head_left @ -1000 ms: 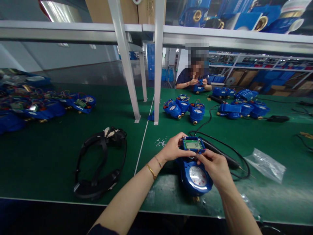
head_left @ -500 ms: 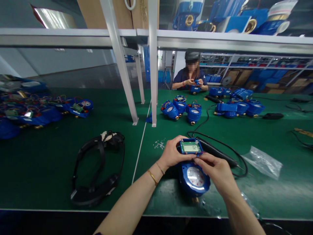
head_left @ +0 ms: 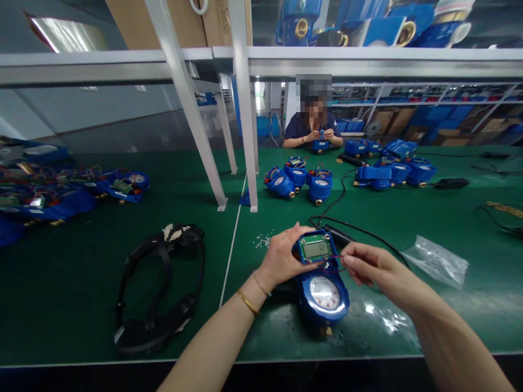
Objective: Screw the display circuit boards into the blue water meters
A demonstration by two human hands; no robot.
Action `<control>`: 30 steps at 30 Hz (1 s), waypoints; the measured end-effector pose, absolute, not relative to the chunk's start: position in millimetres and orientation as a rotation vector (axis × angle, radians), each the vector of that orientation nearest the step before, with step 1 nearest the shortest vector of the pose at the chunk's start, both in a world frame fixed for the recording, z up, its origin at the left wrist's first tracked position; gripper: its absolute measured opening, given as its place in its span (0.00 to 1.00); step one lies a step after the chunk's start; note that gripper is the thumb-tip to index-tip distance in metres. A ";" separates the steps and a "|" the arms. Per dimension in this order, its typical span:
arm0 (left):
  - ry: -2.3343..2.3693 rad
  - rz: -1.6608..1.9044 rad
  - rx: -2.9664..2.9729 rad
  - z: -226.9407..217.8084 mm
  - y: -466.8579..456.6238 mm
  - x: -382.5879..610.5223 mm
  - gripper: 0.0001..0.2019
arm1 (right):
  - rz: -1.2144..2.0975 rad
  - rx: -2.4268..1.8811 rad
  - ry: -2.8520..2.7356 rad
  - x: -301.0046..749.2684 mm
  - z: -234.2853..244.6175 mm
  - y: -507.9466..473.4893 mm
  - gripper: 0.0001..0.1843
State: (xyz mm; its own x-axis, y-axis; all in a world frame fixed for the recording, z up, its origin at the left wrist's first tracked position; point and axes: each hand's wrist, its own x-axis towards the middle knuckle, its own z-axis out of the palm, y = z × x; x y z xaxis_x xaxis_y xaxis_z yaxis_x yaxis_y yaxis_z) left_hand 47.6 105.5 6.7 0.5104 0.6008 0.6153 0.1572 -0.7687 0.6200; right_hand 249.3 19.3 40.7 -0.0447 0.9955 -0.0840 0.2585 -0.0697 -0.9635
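Your left hand (head_left: 281, 256) is around the left side of the screen box (head_left: 316, 249). The round meter (head_left: 324, 294) is on the table (head_left: 81, 288), between your hands and a bit nearer to you. Your right hand (head_left: 365, 264) is right of the box, with a thin wire (head_left: 338, 256) at its fingertips. Tiny bits (head_left: 263, 239) lie just left of your left hand, and a strap (head_left: 163, 288) lies farther left. A plastic bag (head_left: 439, 261) is right of your right hand. Past both hands are three more meters (head_left: 320, 188).
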 end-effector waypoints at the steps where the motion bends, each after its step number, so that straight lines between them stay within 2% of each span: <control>1: 0.609 1.186 2.264 6.7 105.9 47.6 0.27 | 1.090 -1.422 -1.457 250.4 44.2 21.9 0.27; 6: 0.579 1.184 2.248 5.3 107.5 47.8 0.27 | 0.933 -1.380 -1.609 256.2 49.3 32.1 0.24; 23: 0.601 1.229 2.226 3.0 104.5 48.5 0.26 | 1.192 -1.301 -1.536 272.7 23.6 35.8 0.23; 26: 0.603 1.212 2.231 3.8 105.8 47.7 0.26 | 1.052 -1.319 -1.637 270.2 30.1 34.5 0.22; 30: 0.652 1.181 2.166 5.9 106.2 45.6 0.26 | 0.748 -1.374 -1.760 268.1 29.9 31.2 0.15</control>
State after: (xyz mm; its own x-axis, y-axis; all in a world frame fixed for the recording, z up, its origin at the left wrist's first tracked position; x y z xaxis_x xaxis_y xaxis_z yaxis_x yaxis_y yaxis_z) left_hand 45.6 106.2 5.9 0.4882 0.6548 0.5770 0.1398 -0.7113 0.6889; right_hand 268.1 31.2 29.9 -0.1251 0.9689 0.2134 0.5191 0.2472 -0.8182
